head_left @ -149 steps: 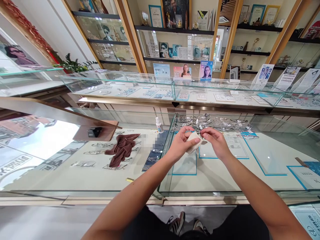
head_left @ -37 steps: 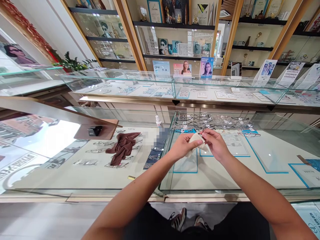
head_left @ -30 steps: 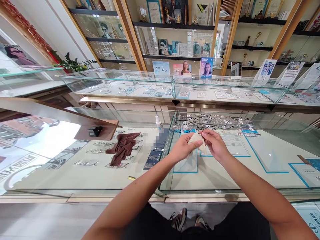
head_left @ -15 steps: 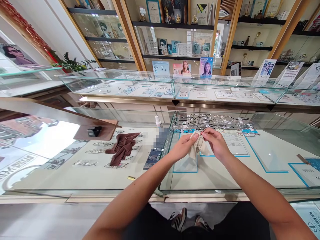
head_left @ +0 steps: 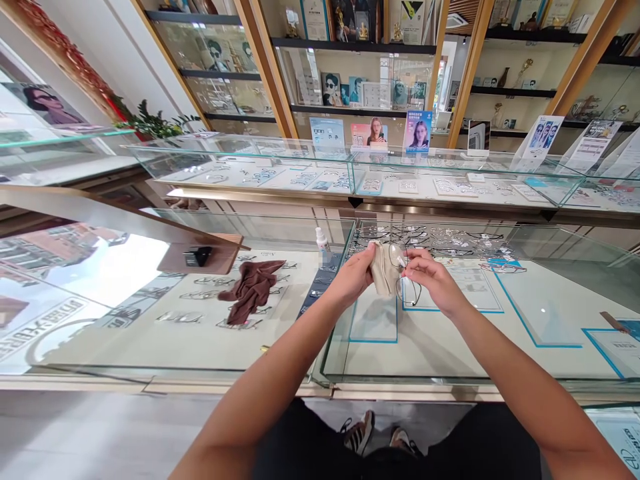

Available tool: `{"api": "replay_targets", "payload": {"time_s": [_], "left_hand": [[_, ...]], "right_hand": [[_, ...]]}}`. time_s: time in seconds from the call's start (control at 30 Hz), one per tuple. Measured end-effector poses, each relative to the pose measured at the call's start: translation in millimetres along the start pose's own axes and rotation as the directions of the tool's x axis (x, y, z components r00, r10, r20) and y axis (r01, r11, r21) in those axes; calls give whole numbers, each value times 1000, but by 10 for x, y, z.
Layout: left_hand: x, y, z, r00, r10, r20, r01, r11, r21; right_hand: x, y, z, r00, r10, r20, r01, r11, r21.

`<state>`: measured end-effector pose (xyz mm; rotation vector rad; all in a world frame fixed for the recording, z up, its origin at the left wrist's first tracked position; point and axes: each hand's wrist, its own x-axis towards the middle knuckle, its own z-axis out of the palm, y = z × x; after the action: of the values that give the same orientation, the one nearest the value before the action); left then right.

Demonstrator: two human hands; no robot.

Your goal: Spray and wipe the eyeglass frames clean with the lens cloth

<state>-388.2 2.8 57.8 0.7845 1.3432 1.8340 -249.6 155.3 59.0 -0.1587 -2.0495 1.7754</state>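
Note:
My left hand (head_left: pixel 354 275) is closed on a beige cloth (head_left: pixel 384 272), which hangs folded from the fingers. In my right hand (head_left: pixel 431 279) is a pair of thin dark-framed eyeglasses (head_left: pixel 411 295), pinched between thumb and fingers. The glasses are tilted, one lens above the other, and the upper lens lies beside or against the cloth's right edge; I cannot tell whether they touch. Both hands are above the glass display counter (head_left: pixel 370 363). Just beyond them, several eyeglasses (head_left: pixel 467 241) lie in rows on the glass.
Left of my hands, a brown cloth (head_left: pixel 254 290) lies over eyeglasses on the counter. A white spray bottle (head_left: pixel 321 239) stands near the middle divide. A wooden-framed mirror (head_left: pixel 75 280) leans at left. Behind runs a second glass showcase (head_left: pixel 280 195) with upright advertising cards (head_left: pixel 419 133).
My hands have drawn slightly apart. The cloth, bunched between both hands before, now hangs from the left one, and the eyeglasses show clearly in the right. The view has shifted slightly.

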Motion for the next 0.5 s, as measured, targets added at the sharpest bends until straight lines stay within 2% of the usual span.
{"api": "replay_targets", "payload": {"time_s": [0.3,0.5], "left_hand": [[-51,18,27,997,49,62,-54,994,90],[-59,62,1,993,37,114,-46,996,80]], "right_hand": [[-25,2,75,998,10,54,-9,1000,-18],[-56,-48,119,996,61,58,-69,984,163]]}}
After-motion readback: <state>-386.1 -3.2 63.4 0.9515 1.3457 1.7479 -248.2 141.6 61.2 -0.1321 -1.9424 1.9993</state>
